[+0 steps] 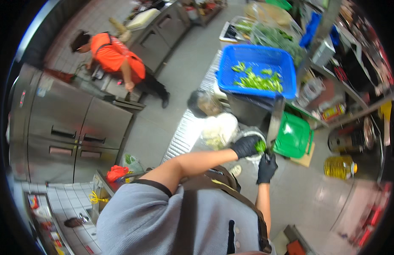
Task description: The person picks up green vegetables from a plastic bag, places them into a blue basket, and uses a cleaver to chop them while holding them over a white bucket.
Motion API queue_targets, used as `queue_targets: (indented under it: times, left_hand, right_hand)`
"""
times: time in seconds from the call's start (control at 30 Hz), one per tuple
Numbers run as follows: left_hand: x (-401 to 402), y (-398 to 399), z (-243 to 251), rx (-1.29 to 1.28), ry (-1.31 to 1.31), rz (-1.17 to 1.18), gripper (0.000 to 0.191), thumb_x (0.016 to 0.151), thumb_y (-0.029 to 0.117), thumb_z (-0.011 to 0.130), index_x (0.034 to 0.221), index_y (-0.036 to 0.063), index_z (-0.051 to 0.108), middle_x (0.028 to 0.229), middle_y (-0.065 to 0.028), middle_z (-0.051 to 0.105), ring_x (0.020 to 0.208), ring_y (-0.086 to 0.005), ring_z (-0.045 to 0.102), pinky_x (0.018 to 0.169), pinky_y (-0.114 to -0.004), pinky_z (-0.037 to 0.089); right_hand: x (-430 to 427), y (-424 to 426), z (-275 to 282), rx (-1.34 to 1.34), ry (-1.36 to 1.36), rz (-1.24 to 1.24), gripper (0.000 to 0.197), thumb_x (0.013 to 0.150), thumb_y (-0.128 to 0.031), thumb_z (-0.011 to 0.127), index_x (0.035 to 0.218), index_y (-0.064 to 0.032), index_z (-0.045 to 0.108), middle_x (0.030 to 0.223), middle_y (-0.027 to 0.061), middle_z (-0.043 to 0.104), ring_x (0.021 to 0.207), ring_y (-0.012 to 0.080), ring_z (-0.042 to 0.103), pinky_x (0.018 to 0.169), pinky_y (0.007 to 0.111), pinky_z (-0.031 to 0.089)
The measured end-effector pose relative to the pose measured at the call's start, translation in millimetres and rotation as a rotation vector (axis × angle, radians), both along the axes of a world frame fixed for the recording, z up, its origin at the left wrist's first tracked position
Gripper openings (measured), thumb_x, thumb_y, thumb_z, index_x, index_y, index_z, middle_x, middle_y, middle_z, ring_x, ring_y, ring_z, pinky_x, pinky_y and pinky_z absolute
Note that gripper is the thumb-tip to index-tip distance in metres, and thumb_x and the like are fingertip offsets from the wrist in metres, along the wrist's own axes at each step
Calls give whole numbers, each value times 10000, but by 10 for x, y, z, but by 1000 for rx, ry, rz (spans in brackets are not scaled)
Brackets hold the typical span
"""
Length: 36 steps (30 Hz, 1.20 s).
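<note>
My left hand [247,146], in a black glove, holds a bright green vegetable [260,146], possibly a pepper, over a container lined with clear plastic [256,130]. My right hand [267,168], also black-gloved, is close beside it, its fingers curled around a small, partly hidden tool, perhaps a knife. Beyond my hands, a blue plastic basket [257,91] holds many cut green vegetable pieces [259,81]. Left of the container lies a clear plastic bag with pale contents [220,127].
A green lidded bin [291,135] stands right of my hands. A metal shelving post [321,35] rises behind. Farther right is a bottle of yellow oil [339,167]. At upper left, a person in orange [114,54] stands at a counter near steel refrigerator doors [56,108].
</note>
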State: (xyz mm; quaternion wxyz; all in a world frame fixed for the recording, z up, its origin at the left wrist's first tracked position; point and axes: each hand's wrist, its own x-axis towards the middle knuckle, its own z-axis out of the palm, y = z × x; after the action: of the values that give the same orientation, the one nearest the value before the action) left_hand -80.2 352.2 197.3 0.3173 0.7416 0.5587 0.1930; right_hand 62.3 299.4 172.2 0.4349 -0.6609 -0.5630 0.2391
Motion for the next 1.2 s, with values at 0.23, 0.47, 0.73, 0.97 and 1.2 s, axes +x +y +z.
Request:
queue_targets:
  times: [0.23,0.47,0.73,0.97,1.2]
  left_hand:
    - [-342,160,-112,27,-318,150,430,688,145,705,1076,67,535,950,-99,608,827,-198,589,773,-308,466]
    - [-144,130,-7,5,-354,15,402,651,66,705,1023,61,554,895,-70,581,825,-189,558,761,-294,445]
    - [-138,134,218,393,-106,-279,459,579,68,733,1009,80,571,884,-93,588,822,-281,560,719,-346,455]
    - [-182,109,86,389,-117,-262,455,583,49,716,1012,70,566,936,-97,579,832,-273,566,735,-335,458]
    - [-158,96,-126,-114,-328,41,352,706,65,665,1040,52,554,874,-64,585,800,-159,566,723,-273,453]
  right_hand:
    - [41,147,202,-39,65,-52,228,757,-143,649,962,-54,601,708,140,634,596,248,629,534,322,479]
    - [109,210,428,-29,274,-101,261,672,-157,746,844,-53,578,659,54,616,545,138,568,491,274,445]
    - [73,273,290,-99,431,-33,320,656,-168,756,873,-41,557,753,73,644,575,159,587,512,275,468]
    - [126,327,202,-175,357,-16,224,722,-71,685,893,-23,548,761,42,645,526,74,541,471,234,444]
    - [146,370,78,-131,345,-62,163,723,-52,669,831,-41,547,683,23,614,502,71,521,461,235,426]
